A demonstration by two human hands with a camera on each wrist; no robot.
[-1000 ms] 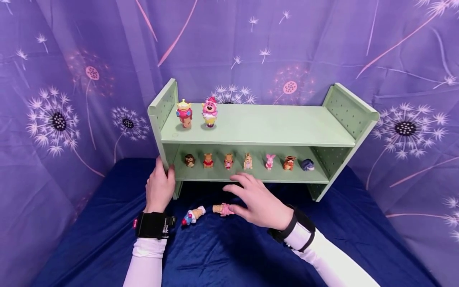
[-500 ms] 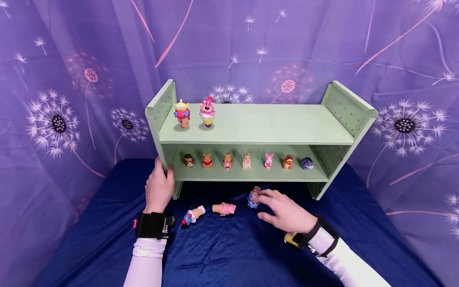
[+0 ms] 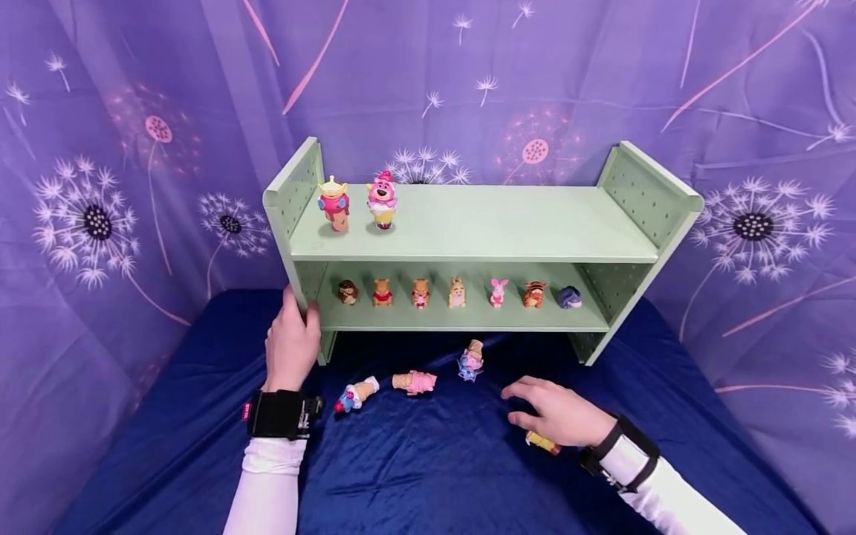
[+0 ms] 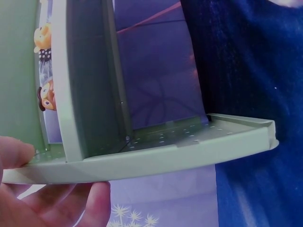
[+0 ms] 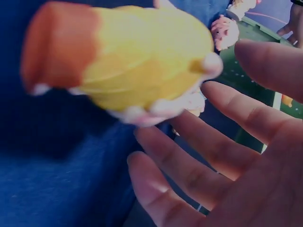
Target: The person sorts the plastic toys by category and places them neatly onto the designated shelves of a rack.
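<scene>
On the left, my left hand (image 3: 292, 348) grips the side panel of a pale green two-tier shelf (image 3: 468, 258); in the left wrist view the thumb (image 4: 14, 152) lies on the inner face and the fingers are outside. My right hand (image 3: 560, 413) hovers over the blue cloth with relaxed, spread fingers and nothing held. Partly under it lies a yellow figurine with an orange-red end (image 3: 545, 443), large and blurred in the right wrist view. Further left lie a blue-and-pink cone figurine (image 3: 471, 362), a pink ice-cream-cone figurine (image 3: 416, 383) and a blue, red and white one (image 3: 357, 394).
Two cone figurines, one with a yellow crown (image 3: 334, 206) and a pink bear (image 3: 383, 202), stand at the upper tier's left. Several small animal figurines, among them a piglet (image 3: 498, 293) and a tiger (image 3: 534, 294), line the lower tier. A purple dandelion curtain (image 3: 428, 82) hangs behind.
My right hand has moved right and toward me, past the pink figurine and off the blue-and-pink one, to the yellow figurine. The left hand keeps its grip on the shelf.
</scene>
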